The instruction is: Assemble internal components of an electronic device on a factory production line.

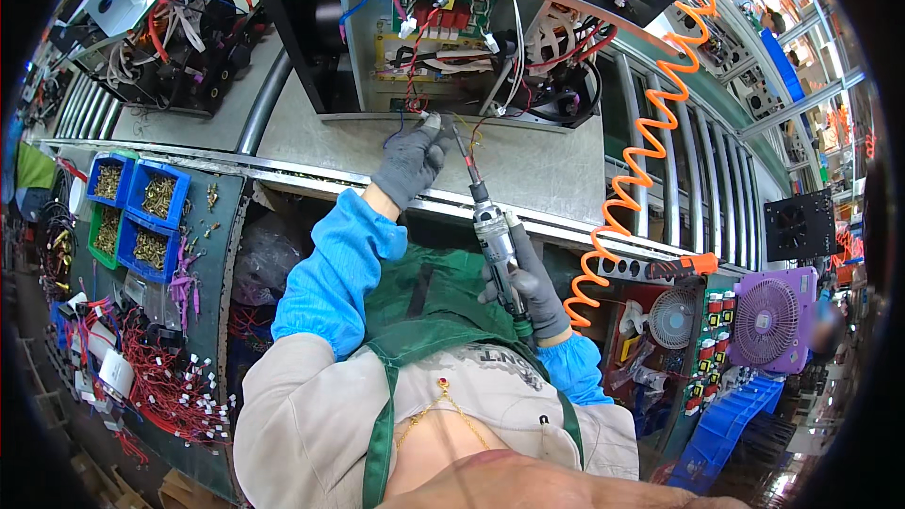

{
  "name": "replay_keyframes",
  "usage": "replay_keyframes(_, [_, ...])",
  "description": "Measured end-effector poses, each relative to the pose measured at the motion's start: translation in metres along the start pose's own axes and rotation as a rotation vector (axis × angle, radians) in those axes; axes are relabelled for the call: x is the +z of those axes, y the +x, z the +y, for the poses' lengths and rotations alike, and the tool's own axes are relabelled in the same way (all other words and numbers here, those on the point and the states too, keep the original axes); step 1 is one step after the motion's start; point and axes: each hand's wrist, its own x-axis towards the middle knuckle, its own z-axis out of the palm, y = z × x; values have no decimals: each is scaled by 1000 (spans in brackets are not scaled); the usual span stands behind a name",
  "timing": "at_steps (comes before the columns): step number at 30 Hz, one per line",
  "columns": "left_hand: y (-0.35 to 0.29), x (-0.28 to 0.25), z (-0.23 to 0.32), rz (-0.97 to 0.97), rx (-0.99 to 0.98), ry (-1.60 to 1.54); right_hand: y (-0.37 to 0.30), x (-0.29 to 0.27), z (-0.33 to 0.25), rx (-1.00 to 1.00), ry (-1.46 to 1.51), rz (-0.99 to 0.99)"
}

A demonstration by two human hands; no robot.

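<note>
My right hand (535, 283), in a grey glove, is wrapped round a silver powered screwdriver (492, 231). Its long thin bit points up and away from me, toward the front edge of an open metal chassis (452, 118). At that same edge my left hand (415, 160), also gloved in grey, has its fingers drawn together. Whatever lies between those fingertips is hidden. Thin red, blue and yellow wires hang by them (412, 85). Inside the chassis sits a green circuit board (448, 5) with red parts, among bundles of white and black cable.
An orange coiled hose (650, 123) hangs on the right above metal rollers (707, 170). Blue bins (158, 193) of brass screws stand at left, beside red wire harnesses (184, 386). An orange-handled tool (683, 266) and a purple fan (773, 320) are at right.
</note>
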Motion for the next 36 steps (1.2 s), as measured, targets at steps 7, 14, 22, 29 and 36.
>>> replay_keyframes(7, [-3, 7, 2, -67, 52, 172, -6, 18, -18, 25, -264, 90])
replay_keyframes(14, [-10, 25, 35, -201, 210, 779, -6, 8, -15, 1, 92, -68])
replay_keyframes(22, [-31, 52, 34, -311, 182, 433, 0, 22, -21, -16, 220, -78])
replay_keyframes(29, [-23, 74, 67, -92, 228, 196, 29, 46, -83, -208, -64, 123])
replay_keyframes(36, [-18, 99, 89, 74, 150, 328, 61, 54, -99, -221, -167, 133])
